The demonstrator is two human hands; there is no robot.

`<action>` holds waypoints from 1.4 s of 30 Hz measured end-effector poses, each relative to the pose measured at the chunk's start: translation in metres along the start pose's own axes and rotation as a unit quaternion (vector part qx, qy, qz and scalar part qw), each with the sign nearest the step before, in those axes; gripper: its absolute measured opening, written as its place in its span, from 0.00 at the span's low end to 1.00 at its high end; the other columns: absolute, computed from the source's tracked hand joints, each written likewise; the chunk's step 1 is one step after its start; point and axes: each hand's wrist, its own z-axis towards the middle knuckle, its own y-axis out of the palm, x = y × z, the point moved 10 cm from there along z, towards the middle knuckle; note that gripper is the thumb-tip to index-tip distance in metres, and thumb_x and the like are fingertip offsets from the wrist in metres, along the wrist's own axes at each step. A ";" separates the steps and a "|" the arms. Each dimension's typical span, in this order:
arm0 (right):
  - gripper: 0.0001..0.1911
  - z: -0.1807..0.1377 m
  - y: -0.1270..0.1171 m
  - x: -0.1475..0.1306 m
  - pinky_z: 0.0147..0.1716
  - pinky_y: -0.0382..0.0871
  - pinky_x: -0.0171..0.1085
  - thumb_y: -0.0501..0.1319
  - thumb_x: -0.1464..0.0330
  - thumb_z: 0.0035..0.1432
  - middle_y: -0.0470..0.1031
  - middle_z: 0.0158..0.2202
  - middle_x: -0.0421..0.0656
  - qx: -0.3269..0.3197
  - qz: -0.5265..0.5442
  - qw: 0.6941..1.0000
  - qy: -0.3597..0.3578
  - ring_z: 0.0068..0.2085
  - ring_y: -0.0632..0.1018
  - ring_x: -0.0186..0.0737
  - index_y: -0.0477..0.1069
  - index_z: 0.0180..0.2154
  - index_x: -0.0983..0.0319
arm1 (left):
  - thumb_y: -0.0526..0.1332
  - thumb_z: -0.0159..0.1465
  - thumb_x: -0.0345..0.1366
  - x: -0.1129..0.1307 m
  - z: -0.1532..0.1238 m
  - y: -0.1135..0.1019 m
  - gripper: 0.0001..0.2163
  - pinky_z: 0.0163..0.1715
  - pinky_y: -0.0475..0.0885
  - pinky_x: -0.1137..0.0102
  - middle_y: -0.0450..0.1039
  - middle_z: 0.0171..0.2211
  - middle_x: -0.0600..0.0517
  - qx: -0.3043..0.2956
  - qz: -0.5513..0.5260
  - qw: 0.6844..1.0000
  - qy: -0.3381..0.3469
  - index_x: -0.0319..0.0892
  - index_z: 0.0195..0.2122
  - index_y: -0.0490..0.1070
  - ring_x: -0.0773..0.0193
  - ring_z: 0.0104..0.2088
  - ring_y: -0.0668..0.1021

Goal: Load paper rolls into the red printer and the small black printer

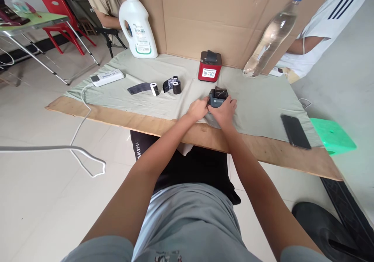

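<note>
My right hand (224,112) curls round the right and near side of a small dark grey printer (216,101), which sits on the cloth near the table's front edge. Black film with thin light lines sticks up from its top. At its left side, my left hand (198,109) is closed, its fingertips pressed against the casing and partly hidden. Just beyond stands a red box-shaped printer (209,67) with a black top and a white label. To the left lie a part-unrolled black roll (154,89) and more black rolls (176,87).
A white detergent bottle (137,28) and a tilted clear water bottle (271,39) stand by a cardboard partition (201,20). A power strip (107,77) lies left, a phone (295,131) right. Two other people sit beyond. A green stool (333,135) is beside the table.
</note>
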 end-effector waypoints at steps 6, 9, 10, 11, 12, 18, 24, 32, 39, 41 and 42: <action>0.53 -0.001 0.001 -0.002 0.63 0.61 0.58 0.73 0.56 0.45 0.63 0.58 0.65 -0.004 -0.018 1.000 -0.013 0.59 0.67 0.67 0.55 0.65 0.74 | 0.51 0.70 0.31 0.001 -0.002 -0.001 0.26 0.52 0.75 0.61 0.79 0.55 0.38 -0.003 -0.012 1.000 -0.008 0.39 0.70 0.61 0.49 0.55 0.81; 0.55 -0.002 0.002 -0.003 0.63 0.59 0.60 0.72 0.54 0.48 0.62 0.59 0.67 -0.003 -0.037 0.999 -0.029 0.60 0.67 0.69 0.52 0.68 0.75 | 0.51 0.70 0.31 0.000 -0.002 -0.001 0.26 0.53 0.75 0.60 0.79 0.55 0.38 -0.005 -0.018 1.000 -0.012 0.39 0.70 0.61 0.48 0.55 0.81; 0.56 -0.003 0.001 -0.003 0.63 0.59 0.61 0.71 0.53 0.50 0.62 0.60 0.67 -0.003 -0.044 0.998 -0.036 0.60 0.67 0.69 0.51 0.68 0.75 | 0.51 0.70 0.31 0.000 -0.002 -0.001 0.27 0.52 0.75 0.59 0.79 0.55 0.38 -0.005 -0.019 1.000 -0.013 0.39 0.71 0.60 0.47 0.54 0.81; 0.55 -0.003 0.001 -0.004 0.62 0.60 0.61 0.70 0.52 0.51 0.62 0.60 0.68 -0.003 -0.052 0.998 -0.043 0.60 0.67 0.69 0.51 0.68 0.76 | 0.51 0.70 0.31 -0.001 -0.002 -0.001 0.27 0.52 0.75 0.59 0.79 0.54 0.38 -0.006 -0.021 1.000 -0.013 0.39 0.71 0.60 0.47 0.54 0.81; 0.55 -0.003 0.001 -0.004 0.62 0.62 0.61 0.70 0.51 0.52 0.62 0.60 0.68 -0.004 -0.059 0.997 -0.050 0.60 0.68 0.69 0.51 0.69 0.76 | 0.51 0.70 0.30 -0.001 -0.002 0.000 0.27 0.52 0.75 0.59 0.80 0.54 0.38 -0.005 -0.022 1.000 -0.014 0.39 0.71 0.60 0.47 0.53 0.81; 0.55 0.001 -0.004 -0.006 0.55 0.70 0.57 0.69 0.48 0.51 0.67 0.57 0.66 -0.017 -0.103 0.991 -0.084 0.56 0.72 0.68 0.56 0.67 0.77 | 0.51 0.70 0.31 0.000 -0.003 0.002 0.26 0.51 0.75 0.60 0.80 0.52 0.39 -0.004 -0.026 0.999 -0.022 0.40 0.70 0.60 0.48 0.51 0.82; 0.53 0.001 -0.006 -0.010 0.52 0.72 0.55 0.69 0.49 0.52 0.69 0.56 0.66 -0.026 -0.120 0.987 -0.102 0.54 0.75 0.67 0.57 0.67 0.78 | 0.52 0.70 0.31 0.001 -0.003 0.001 0.31 0.50 0.76 0.60 0.81 0.51 0.41 0.008 -0.036 0.999 -0.021 0.42 0.75 0.51 0.48 0.50 0.83; 0.51 -0.004 -0.007 -0.008 0.57 0.68 0.57 0.68 0.50 0.54 0.67 0.58 0.66 -0.011 -0.076 0.993 -0.088 0.58 0.72 0.67 0.55 0.67 0.75 | 0.52 0.70 0.31 0.003 -0.004 -0.001 0.34 0.52 0.76 0.61 0.81 0.53 0.47 0.016 -0.043 0.999 -0.009 0.53 0.76 0.47 0.50 0.50 0.83; 0.49 -0.004 -0.006 0.010 0.62 0.63 0.58 0.73 0.51 0.48 0.66 0.58 0.65 -0.001 -0.024 0.999 -0.039 0.61 0.68 0.66 0.60 0.63 0.71 | 0.54 0.67 0.28 0.000 -0.003 0.001 0.39 0.59 0.73 0.61 0.72 0.65 0.44 0.017 -0.127 0.991 -0.026 0.42 0.78 0.40 0.50 0.60 0.79; 0.44 -0.003 -0.008 0.017 0.62 0.62 0.60 0.71 0.49 0.50 0.64 0.59 0.63 0.000 0.008 0.999 -0.032 0.62 0.66 0.66 0.64 0.61 0.67 | 0.54 0.66 0.27 0.001 -0.003 0.001 0.39 0.59 0.73 0.61 0.71 0.66 0.44 0.015 -0.134 0.991 -0.022 0.41 0.77 0.41 0.50 0.61 0.78; 0.41 -0.001 -0.008 0.021 0.62 0.62 0.60 0.68 0.47 0.53 0.63 0.61 0.61 -0.002 0.025 0.999 -0.027 0.63 0.65 0.65 0.65 0.60 0.65 | 0.54 0.65 0.27 0.001 -0.003 0.001 0.39 0.60 0.73 0.61 0.71 0.66 0.44 0.015 -0.134 0.991 -0.021 0.40 0.77 0.41 0.50 0.61 0.78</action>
